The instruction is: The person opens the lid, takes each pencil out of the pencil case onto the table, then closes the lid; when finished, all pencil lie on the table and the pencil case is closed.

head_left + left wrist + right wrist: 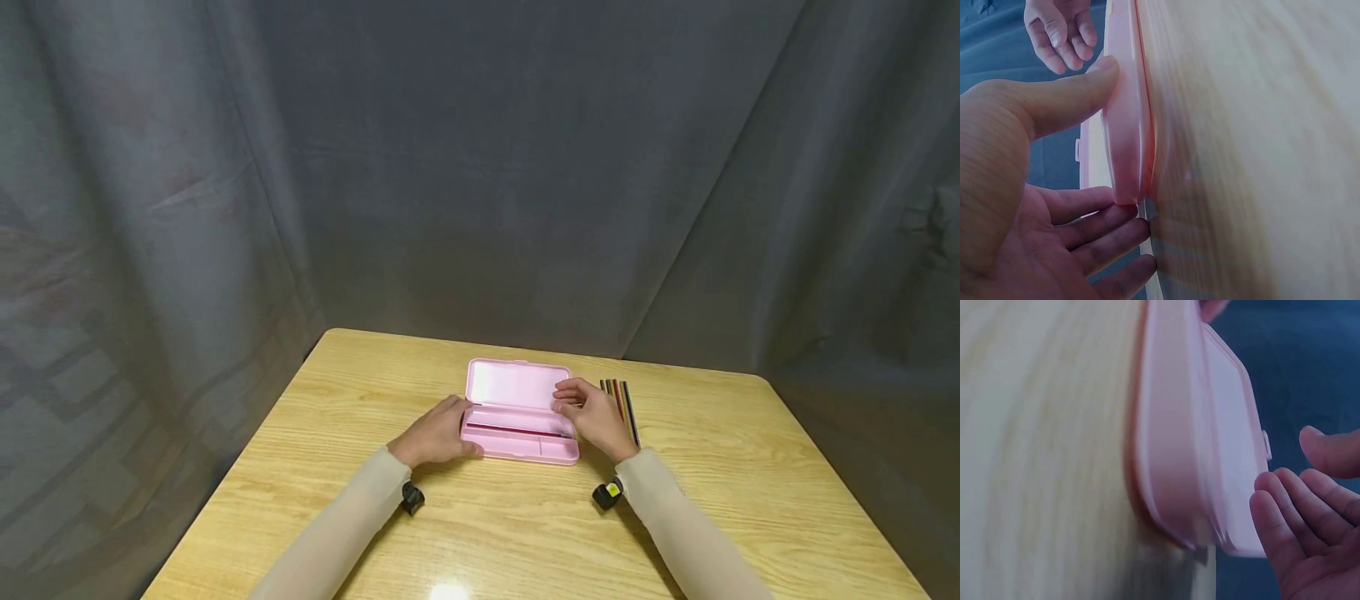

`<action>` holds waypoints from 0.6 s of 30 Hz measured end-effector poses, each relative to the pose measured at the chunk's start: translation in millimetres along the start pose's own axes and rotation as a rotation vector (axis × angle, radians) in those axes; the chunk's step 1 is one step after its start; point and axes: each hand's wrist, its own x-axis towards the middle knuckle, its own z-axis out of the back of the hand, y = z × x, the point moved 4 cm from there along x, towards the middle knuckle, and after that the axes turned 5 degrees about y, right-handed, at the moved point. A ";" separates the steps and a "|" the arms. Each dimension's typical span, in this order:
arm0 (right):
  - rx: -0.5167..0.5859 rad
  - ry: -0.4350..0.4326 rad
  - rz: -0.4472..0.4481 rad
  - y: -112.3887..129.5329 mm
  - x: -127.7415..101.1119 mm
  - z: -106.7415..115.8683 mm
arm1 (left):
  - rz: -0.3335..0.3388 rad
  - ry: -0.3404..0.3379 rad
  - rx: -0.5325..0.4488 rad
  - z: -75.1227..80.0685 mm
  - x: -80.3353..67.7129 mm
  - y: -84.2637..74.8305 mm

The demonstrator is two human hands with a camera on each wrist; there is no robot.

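Observation:
A pink pencil case (525, 450) lies open in the middle of the wooden table (720, 508), its lid (516, 385) tilted up at the back. A dark red pencil (513, 429) lies inside the base. My left hand (442, 433) rests against the case's left end; its thumb (1085, 81) touches the front wall of the case (1125, 125) and its fingers (1113, 228) touch the corner. My right hand (585, 408) hovers over the right end with nothing in it, its fingers (1285, 512) relaxed beside the lid (1235, 456).
Several coloured pencils (621, 404) lie side by side on the table just right of the case, behind my right hand. Grey curtains (480, 167) hang around the table on all sides. The table's far edge runs just behind the case.

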 end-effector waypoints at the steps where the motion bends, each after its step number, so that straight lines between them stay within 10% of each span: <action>1: -0.006 0.014 -0.001 1.5 0.0 -3.9 | 0.003 0.001 -0.001 -0.4 0.1 0.2; 18: -0.014 0.187 0.013 9.8 2.3 -43.5 | 0.007 -0.003 -0.007 -1.7 3.0 2.2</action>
